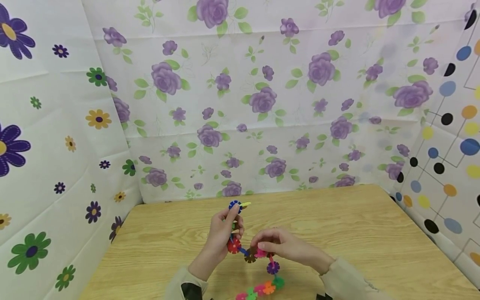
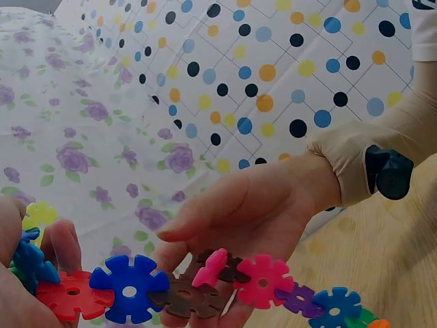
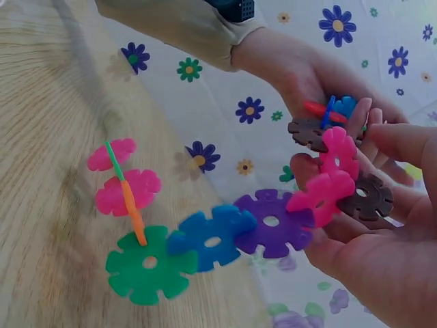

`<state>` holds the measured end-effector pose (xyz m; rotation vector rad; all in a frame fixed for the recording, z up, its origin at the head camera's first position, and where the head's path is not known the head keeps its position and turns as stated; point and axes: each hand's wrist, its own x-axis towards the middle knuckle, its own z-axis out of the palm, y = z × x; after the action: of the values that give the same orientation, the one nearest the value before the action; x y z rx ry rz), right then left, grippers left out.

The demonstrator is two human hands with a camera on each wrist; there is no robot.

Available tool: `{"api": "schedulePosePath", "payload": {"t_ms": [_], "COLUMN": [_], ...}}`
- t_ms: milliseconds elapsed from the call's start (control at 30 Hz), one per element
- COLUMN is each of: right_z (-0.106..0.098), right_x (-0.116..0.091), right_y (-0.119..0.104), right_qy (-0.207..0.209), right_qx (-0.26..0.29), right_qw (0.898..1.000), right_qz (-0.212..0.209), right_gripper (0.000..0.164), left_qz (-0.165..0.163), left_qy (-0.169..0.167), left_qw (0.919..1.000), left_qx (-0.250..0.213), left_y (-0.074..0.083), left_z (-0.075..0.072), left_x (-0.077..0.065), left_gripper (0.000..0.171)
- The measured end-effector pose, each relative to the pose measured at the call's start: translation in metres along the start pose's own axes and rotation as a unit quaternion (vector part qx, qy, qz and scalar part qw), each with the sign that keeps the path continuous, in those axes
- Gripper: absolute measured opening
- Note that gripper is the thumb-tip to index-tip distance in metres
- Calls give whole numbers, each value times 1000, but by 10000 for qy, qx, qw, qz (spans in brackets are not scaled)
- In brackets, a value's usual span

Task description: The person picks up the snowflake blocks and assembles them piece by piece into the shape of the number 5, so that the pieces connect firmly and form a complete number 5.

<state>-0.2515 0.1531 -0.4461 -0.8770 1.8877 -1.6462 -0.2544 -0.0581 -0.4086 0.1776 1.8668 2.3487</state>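
A chain of notched, flower-shaped plastic discs runs between both hands. My left hand [image 1: 219, 235] pinches its upper end, with the thumb against a blue disc [image 1: 235, 206]; a yellow disc [image 1: 245, 204] sticks out beside it. Below that hand come a red disc [image 2: 74, 296] and another blue disc [image 2: 129, 290]. My right hand [image 1: 290, 246] holds the chain around a pink disc [image 3: 321, 195] and a brown disc [image 3: 366, 197]. From there a purple disc [image 3: 274, 222], a blue one and a green disc [image 3: 151, 265] hang down, followed by orange and pink pieces.
The wood-grain tabletop [image 1: 345, 221] lies under the hands. A cloth with purple roses [image 1: 262, 100] stands along its back edge. Flower-printed cloth [image 1: 63, 166] lines the left side, and dotted cloth [image 1: 442, 146] the right.
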Motion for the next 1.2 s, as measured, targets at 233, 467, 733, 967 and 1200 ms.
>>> {"api": "schedulePosePath", "payload": {"t_ms": [233, 467, 733, 967, 1200], "right_z": [-16, -45, -56, -50, -48], "right_x": [4, 4, 17, 27, 27], "right_y": [13, 34, 71, 83, 83], "right_qy": [447, 1868, 2595, 2716, 2737], "right_qx": [404, -584, -2141, -3278, -3499], "right_qw": [9976, 9741, 9272, 8903, 8855], "right_qz": [339, 1135, 1645, 1620, 1360], "right_gripper": [49, 33, 13, 25, 21], "left_qz": [85, 107, 113, 80, 152], "left_qy": [-144, -305, -451, -527, -568], "left_qw": [9995, 9992, 9986, 9982, 9978], "left_qx": [265, 255, 244, 257, 309], "left_y": [2, 3, 3, 4, 5], "left_z": [-1, -3, -5, -2, -1], "left_x": [-2, -3, -4, -6, -6], "left_gripper": [41, 41, 40, 40, 40]}}
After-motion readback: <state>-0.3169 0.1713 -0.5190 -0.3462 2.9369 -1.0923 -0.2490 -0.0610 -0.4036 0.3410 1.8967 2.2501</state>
